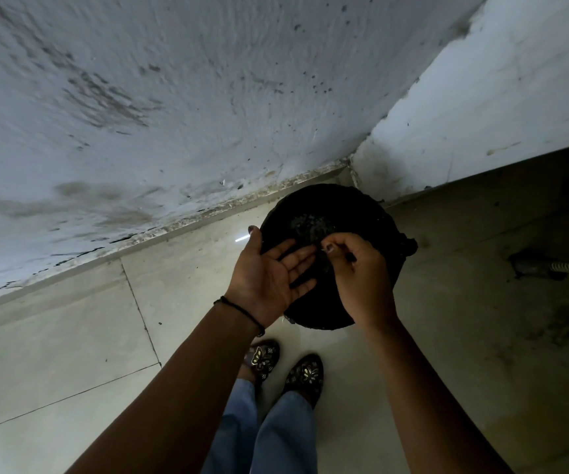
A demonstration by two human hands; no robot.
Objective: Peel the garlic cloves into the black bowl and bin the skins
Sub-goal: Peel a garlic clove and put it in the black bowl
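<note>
Your forearms (180, 381) reach down to the black bin (331, 203), which stands on the floor (71, 336) in the corner of the wall (139, 97). Its round mouth faces straight up at you. Your left hand (269, 278) lies over its near rim, palm up, fingers straight, pointing right. Your right hand (361, 275) is just beside it, fingers curled to the thumb; whether they pinch any skin, you cannot tell.

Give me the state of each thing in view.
Black bin: uncovered, on the floor by the wall; contents too dark to tell.
Left hand: open, palm up, over the bin.
Right hand: fingers curled, tips by the left fingers; holding anything, cannot tell.
</note>
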